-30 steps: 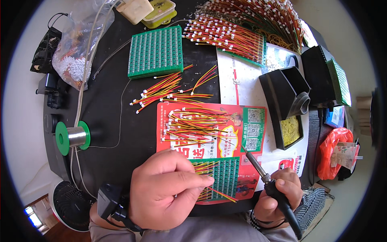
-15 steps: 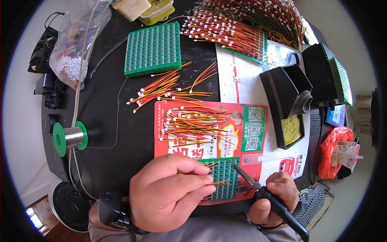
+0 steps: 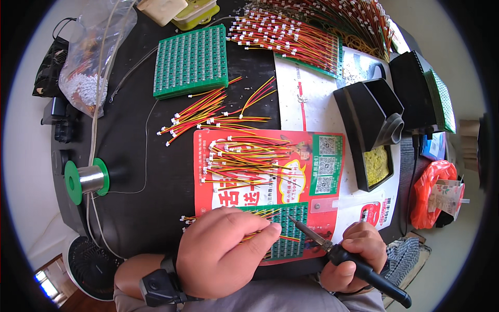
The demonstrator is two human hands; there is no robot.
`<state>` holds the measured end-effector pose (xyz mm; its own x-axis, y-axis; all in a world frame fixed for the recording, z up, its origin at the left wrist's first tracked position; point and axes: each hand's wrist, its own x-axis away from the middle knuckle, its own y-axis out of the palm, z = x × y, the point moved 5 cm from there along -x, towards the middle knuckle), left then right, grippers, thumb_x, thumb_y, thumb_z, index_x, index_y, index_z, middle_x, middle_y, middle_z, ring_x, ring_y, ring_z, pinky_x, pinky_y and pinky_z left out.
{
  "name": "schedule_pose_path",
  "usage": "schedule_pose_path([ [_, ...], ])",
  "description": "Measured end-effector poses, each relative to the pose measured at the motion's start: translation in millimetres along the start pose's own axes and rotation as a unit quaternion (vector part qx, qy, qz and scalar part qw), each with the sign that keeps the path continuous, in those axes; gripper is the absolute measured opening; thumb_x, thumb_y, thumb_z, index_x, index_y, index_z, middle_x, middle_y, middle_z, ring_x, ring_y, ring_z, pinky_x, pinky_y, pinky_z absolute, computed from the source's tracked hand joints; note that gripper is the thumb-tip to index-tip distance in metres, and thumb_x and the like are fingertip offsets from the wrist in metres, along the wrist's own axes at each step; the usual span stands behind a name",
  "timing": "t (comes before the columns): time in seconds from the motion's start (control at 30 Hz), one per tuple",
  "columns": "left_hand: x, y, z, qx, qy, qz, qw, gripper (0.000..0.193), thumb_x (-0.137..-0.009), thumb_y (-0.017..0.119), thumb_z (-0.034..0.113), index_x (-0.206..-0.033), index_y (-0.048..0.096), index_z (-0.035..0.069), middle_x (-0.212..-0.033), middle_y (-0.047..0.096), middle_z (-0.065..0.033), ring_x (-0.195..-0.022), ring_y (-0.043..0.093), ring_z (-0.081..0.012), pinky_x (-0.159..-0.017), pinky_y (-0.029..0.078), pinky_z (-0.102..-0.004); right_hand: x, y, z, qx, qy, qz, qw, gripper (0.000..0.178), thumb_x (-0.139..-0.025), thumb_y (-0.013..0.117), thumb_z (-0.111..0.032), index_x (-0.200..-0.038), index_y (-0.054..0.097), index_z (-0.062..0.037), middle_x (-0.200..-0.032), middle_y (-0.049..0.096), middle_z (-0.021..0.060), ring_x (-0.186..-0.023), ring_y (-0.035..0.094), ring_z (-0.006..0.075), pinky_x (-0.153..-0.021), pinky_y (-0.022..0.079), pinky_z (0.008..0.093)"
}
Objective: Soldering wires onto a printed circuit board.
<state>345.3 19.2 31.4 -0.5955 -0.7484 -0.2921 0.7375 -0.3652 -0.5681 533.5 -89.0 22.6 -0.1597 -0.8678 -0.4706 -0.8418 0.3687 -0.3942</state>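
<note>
A green circuit board (image 3: 295, 229) lies on the red printed sheet close in front of me, with red and yellow wires across its left part. My left hand (image 3: 223, 249) covers that side, thumb and fingertips pinched on a wire (image 3: 283, 237) whose far end reaches over the board. White connectors (image 3: 188, 222) stick out left of the hand. In my right hand (image 3: 358, 255) is a soldering iron (image 3: 340, 254), its black handle slanting down to the right. The iron's tip (image 3: 291, 218) is over the board; contact cannot be made out.
Loose wires with white connectors (image 3: 244, 161) lie on the red sheet (image 3: 327, 249). Behind stands a stack of green boards (image 3: 191, 62). A solder spool (image 3: 88, 179) is at left, a black iron stand with yellow sponge (image 3: 377, 166) at right, and wired boards (image 3: 291, 39) at the back.
My left hand has turned and shifted slightly right, exposing connectors at its left. The iron's tip has moved a little left and nearer to me. The whole view has shifted slightly.
</note>
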Motion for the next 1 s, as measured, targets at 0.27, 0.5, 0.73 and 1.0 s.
schedule_pose_path([
  [0.27,7,5,1,-0.071,0.070,-0.021,0.995,0.024,-0.066,0.077,-0.006,-0.089,0.075,0.002,-0.080,0.065,-0.0054,-0.062,0.061,-0.0224,-0.053,0.049,-0.0328,3,7,-5,0.026,0.032,0.056,0.998,0.035,-0.092,0.066,-0.032,-0.091,0.053,0.0005,-0.062,0.049,0.0055,-0.053,0.045,0.0142,-0.050,0.037,0.0296],
  [0.5,12,10,0,-0.091,0.061,-0.032,0.993,0.027,-0.065,0.075,-0.005,-0.092,0.075,-0.001,-0.079,0.063,-0.0073,-0.060,0.060,-0.0234,-0.052,0.048,-0.0344,-3,6,-3,0.015,0.021,0.010,1.000,0.032,-0.081,0.078,-0.017,-0.096,0.056,0.0011,-0.061,0.057,0.0074,-0.046,0.049,0.0181,-0.043,0.040,0.0314],
  [0.73,14,12,-3,-0.103,0.043,-0.043,0.993,0.031,-0.064,0.071,-0.006,-0.094,0.074,-0.003,-0.079,0.063,-0.0085,-0.062,0.060,-0.0250,-0.054,0.049,-0.0356,-5,7,-2,0.028,0.026,-0.003,0.999,0.033,-0.080,0.080,-0.017,-0.094,0.056,0.0009,-0.061,0.058,0.0075,-0.046,0.053,0.0197,-0.044,0.043,0.0317],
  [1.0,15,12,-4,-0.113,0.038,-0.056,0.991,0.032,-0.063,0.071,-0.005,-0.095,0.074,-0.003,-0.083,0.063,-0.0091,-0.066,0.062,-0.0252,-0.058,0.052,-0.0358,-5,8,-4,0.045,0.037,-0.017,0.998,0.033,-0.079,0.082,-0.019,-0.093,0.057,-0.0008,-0.063,0.059,0.0072,-0.047,0.056,0.0205,-0.047,0.046,0.0318],
])
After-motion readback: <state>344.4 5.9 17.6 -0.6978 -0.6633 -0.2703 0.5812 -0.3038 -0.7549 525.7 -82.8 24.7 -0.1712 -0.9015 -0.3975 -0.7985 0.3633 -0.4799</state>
